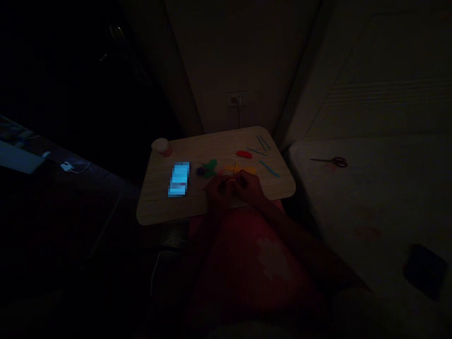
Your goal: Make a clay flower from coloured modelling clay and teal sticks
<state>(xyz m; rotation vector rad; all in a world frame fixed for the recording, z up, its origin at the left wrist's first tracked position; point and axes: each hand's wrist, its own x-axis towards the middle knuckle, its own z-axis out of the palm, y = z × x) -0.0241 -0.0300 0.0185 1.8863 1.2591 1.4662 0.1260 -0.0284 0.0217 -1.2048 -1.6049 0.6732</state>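
Close together over the near edge of the small table (155,207), my left hand (217,189) and my right hand (250,187) are both closed. Between their fingertips shows a small orange piece (231,179) that looks like modelling clay; the fingers hide most of it. Just beyond the hands lie flat yellow pieces (250,170). To the left of them are green pieces (211,165) and a dark purple lump (200,171). An oblong red piece (244,154) rests farther back. The dim light blurs finer detail.
A lit phone (179,179) lies left of my hands, with a tub (162,147) behind it. Several thin blue sticks (269,168) are spread at the table's right. Scissors (334,161) lie on a pale surface (339,202) to the right. A wall socket (236,99) is behind.
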